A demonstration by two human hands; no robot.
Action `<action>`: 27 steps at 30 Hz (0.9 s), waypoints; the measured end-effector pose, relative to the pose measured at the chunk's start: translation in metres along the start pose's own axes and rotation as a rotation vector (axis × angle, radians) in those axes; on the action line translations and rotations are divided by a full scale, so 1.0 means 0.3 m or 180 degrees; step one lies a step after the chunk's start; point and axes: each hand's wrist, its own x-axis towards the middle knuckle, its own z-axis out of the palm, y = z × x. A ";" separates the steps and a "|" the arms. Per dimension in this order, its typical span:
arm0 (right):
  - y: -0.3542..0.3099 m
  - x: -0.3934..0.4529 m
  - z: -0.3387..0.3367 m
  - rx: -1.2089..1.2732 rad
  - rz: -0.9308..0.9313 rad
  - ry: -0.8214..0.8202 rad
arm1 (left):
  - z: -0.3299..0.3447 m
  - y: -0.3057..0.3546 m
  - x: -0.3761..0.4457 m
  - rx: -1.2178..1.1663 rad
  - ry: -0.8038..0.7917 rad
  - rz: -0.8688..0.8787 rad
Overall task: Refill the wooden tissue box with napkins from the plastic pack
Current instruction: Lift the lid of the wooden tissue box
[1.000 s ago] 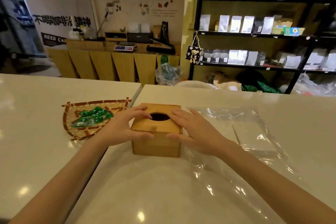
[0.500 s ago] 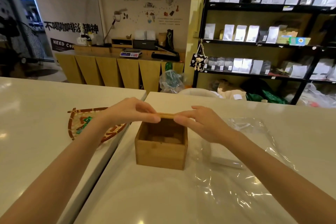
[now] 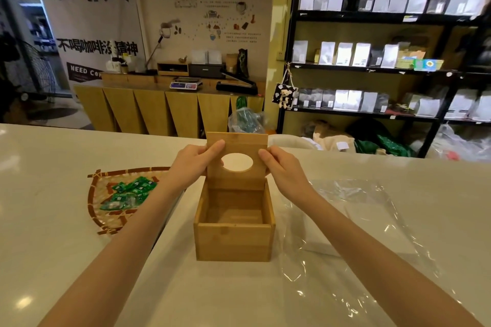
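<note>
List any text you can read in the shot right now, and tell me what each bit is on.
"咖啡人": wall banner, large black characters at top.
"不喝咖啡没精神": same banner, lower line; the fifth character is partly hidden, so that reading is a guess.
"NEED CO...": black strip on the banner, cut off.
Illustrated poster: small print, unreadable.
Scale and shelf bag labels: too small.
Wooden tissue box and lid: no text.
</note>
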 end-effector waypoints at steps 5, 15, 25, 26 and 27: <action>0.005 -0.003 0.004 0.0108 -0.0063 0.0006 | 0.046 -0.011 -0.015 -0.0213 0.0296 -0.0080; 0.003 -0.020 0.001 0.0165 0.0018 -0.0037 | 0.103 -0.016 -0.041 -0.0374 0.0628 -0.0284; -0.020 -0.208 -0.228 0.0195 0.0343 0.0052 | 0.221 0.134 -0.347 0.0909 0.0333 0.2637; -0.019 -0.247 -0.253 0.0197 0.0361 0.0049 | 0.249 0.129 -0.379 0.0974 -0.0209 0.2752; -0.017 -0.288 -0.274 0.0161 0.0391 0.0047 | 0.278 0.117 -0.404 0.1017 -0.0718 0.2782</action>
